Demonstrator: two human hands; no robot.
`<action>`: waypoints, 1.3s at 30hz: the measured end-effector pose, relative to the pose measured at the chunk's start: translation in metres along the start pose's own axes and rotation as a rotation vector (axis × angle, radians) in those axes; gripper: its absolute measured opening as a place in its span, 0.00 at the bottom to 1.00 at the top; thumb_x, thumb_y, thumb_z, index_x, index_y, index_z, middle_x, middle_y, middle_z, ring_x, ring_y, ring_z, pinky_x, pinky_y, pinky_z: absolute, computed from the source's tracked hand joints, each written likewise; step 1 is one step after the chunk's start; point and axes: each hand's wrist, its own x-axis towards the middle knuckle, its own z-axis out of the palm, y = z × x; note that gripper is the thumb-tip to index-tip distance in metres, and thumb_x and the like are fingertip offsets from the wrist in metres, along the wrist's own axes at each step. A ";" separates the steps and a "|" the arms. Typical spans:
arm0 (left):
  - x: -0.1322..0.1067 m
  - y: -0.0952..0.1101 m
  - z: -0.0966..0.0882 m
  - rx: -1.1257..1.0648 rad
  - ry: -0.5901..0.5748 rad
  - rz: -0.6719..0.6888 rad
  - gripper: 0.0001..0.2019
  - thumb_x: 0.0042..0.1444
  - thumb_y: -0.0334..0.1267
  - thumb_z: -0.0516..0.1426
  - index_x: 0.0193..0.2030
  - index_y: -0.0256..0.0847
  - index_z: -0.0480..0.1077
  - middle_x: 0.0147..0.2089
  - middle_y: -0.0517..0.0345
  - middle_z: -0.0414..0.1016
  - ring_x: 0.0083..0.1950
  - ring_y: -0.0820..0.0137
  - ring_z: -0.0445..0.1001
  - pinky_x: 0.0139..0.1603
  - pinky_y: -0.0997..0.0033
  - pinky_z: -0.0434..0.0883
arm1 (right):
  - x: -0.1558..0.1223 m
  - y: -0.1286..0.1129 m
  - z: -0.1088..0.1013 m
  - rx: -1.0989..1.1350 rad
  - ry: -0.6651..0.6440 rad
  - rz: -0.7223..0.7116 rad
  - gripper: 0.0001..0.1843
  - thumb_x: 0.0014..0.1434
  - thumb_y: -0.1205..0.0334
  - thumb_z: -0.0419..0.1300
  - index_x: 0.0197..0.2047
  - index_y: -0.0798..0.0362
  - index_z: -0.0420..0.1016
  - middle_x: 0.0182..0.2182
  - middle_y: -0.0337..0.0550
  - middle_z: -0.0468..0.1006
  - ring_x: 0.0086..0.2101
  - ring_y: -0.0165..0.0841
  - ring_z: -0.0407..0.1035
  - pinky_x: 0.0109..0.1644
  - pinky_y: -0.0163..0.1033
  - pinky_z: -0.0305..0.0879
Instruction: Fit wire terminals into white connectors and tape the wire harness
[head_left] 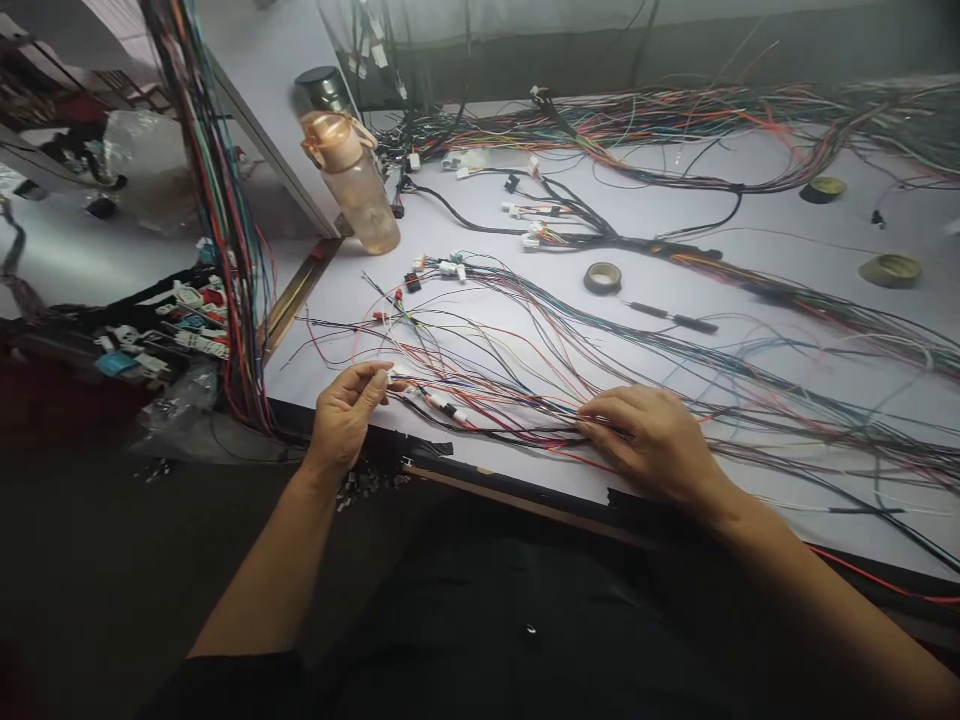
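Observation:
My left hand (349,410) pinches a white connector (392,374) at the end of several thin wires, close to the table's front edge. To the right, my right hand (637,435) is closed round a bundle of coloured wires (555,405), thumb and fingers pressed together on it. Between the hands, more white and black connectors (448,409) lie on the wires beside a black cable. Behind the left hand, loose wire ends spread out with small red connectors (381,316) among them.
A clear bottle (356,190) stands at the back left. Tape rolls (602,278) and a thin black tool (669,317) lie mid-table. A black-wrapped harness (622,243) crosses behind. Hanging wires (225,230) drop past the left edge.

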 end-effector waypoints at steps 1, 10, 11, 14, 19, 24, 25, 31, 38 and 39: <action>-0.001 0.000 0.000 -0.049 -0.002 -0.008 0.13 0.54 0.44 0.63 0.43 0.39 0.75 0.33 0.55 0.79 0.34 0.72 0.73 0.39 0.72 0.67 | 0.001 -0.002 0.000 -0.005 0.001 -0.013 0.10 0.64 0.54 0.56 0.41 0.49 0.75 0.38 0.41 0.80 0.38 0.34 0.71 0.42 0.41 0.56; -0.001 0.006 0.006 -0.406 -0.054 -0.142 0.14 0.54 0.45 0.63 0.44 0.39 0.75 0.33 0.54 0.78 0.37 0.71 0.76 0.37 0.75 0.68 | 0.019 -0.030 0.009 0.020 0.022 -0.109 0.14 0.64 0.56 0.56 0.52 0.48 0.72 0.41 0.42 0.80 0.39 0.35 0.71 0.46 0.43 0.57; 0.000 0.006 0.007 -0.438 -0.053 -0.144 0.14 0.54 0.44 0.63 0.44 0.39 0.75 0.33 0.55 0.78 0.37 0.72 0.76 0.37 0.75 0.69 | 0.021 -0.033 0.011 0.027 0.034 -0.117 0.13 0.65 0.58 0.56 0.51 0.48 0.73 0.40 0.41 0.81 0.39 0.34 0.71 0.46 0.43 0.56; 0.008 0.005 0.013 -0.550 -0.046 -0.149 0.15 0.53 0.43 0.64 0.46 0.41 0.74 0.36 0.57 0.78 0.38 0.73 0.76 0.40 0.75 0.72 | 0.026 -0.038 0.016 0.038 0.058 -0.132 0.09 0.65 0.61 0.56 0.46 0.48 0.75 0.38 0.39 0.81 0.36 0.32 0.71 0.45 0.42 0.55; 0.024 0.002 0.026 -0.722 -0.059 -0.211 0.12 0.53 0.39 0.64 0.44 0.42 0.75 0.41 0.56 0.79 0.40 0.74 0.76 0.43 0.76 0.74 | 0.031 -0.039 0.018 0.048 0.093 -0.157 0.06 0.65 0.63 0.55 0.42 0.49 0.74 0.35 0.38 0.80 0.34 0.30 0.70 0.45 0.42 0.54; 0.034 0.001 0.033 -0.751 -0.042 -0.256 0.10 0.55 0.36 0.62 0.45 0.42 0.74 0.41 0.55 0.79 0.40 0.74 0.77 0.44 0.75 0.75 | 0.034 -0.035 0.019 0.054 0.054 -0.141 0.07 0.66 0.63 0.54 0.41 0.49 0.74 0.34 0.40 0.80 0.33 0.30 0.70 0.45 0.42 0.54; 0.035 0.000 0.034 -0.759 -0.043 -0.259 0.10 0.55 0.35 0.62 0.45 0.42 0.74 0.42 0.55 0.79 0.40 0.74 0.77 0.44 0.75 0.75 | 0.035 -0.034 0.020 0.053 0.042 -0.140 0.07 0.66 0.63 0.54 0.41 0.49 0.74 0.34 0.40 0.80 0.33 0.30 0.70 0.44 0.42 0.54; 0.042 -0.010 0.033 -0.756 -0.046 -0.258 0.12 0.53 0.37 0.64 0.45 0.43 0.74 0.42 0.56 0.79 0.40 0.75 0.77 0.44 0.76 0.76 | 0.048 -0.027 0.016 0.110 -0.021 -0.138 0.09 0.66 0.60 0.53 0.40 0.49 0.75 0.33 0.40 0.80 0.32 0.30 0.70 0.44 0.42 0.55; 0.041 -0.010 0.031 -0.766 -0.112 -0.268 0.12 0.54 0.40 0.64 0.45 0.44 0.73 0.40 0.58 0.78 0.43 0.72 0.77 0.48 0.72 0.75 | 0.101 0.009 0.013 0.075 0.046 0.001 0.13 0.66 0.57 0.52 0.46 0.51 0.75 0.40 0.45 0.80 0.40 0.36 0.72 0.44 0.42 0.63; 0.041 -0.010 0.031 -0.771 -0.125 -0.271 0.12 0.53 0.40 0.64 0.45 0.44 0.73 0.40 0.58 0.78 0.44 0.72 0.77 0.49 0.72 0.75 | 0.110 0.014 0.016 0.056 0.046 0.012 0.14 0.66 0.57 0.52 0.48 0.52 0.75 0.42 0.46 0.80 0.42 0.38 0.72 0.45 0.43 0.64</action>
